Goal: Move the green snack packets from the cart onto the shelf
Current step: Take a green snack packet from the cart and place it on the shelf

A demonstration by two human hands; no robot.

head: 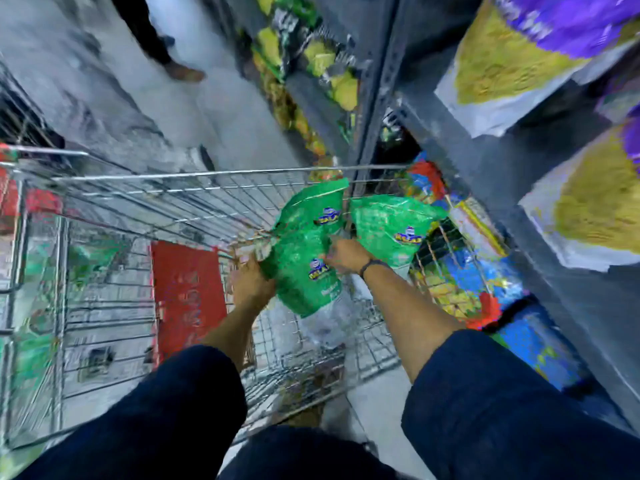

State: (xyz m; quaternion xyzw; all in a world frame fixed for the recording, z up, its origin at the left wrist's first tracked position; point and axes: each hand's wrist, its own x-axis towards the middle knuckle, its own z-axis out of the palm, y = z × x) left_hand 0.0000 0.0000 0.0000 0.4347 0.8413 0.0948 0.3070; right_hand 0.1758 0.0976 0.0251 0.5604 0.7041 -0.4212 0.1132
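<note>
Three green snack packets are bunched above the wire cart (214, 173). My left hand (250, 284) grips the left edge of the lowest packet (301, 275). My right hand (346, 254) closes on the bunch where the upper packet (313, 209) and the right packet (391, 223) meet. The packets hang over the cart's right half, near its far rim. The grey metal shelf (460, 147) stands just to the right. The picture is blurred, so finger positions are unclear.
A red flap (187, 289) lies inside the cart, and a clear plastic bag (329, 323) sits under the packets. Purple and yellow bags (512, 53) fill the upper shelf; colourful packs (460, 282) fill the lower one. Another person's legs (156, 32) stand in the aisle ahead.
</note>
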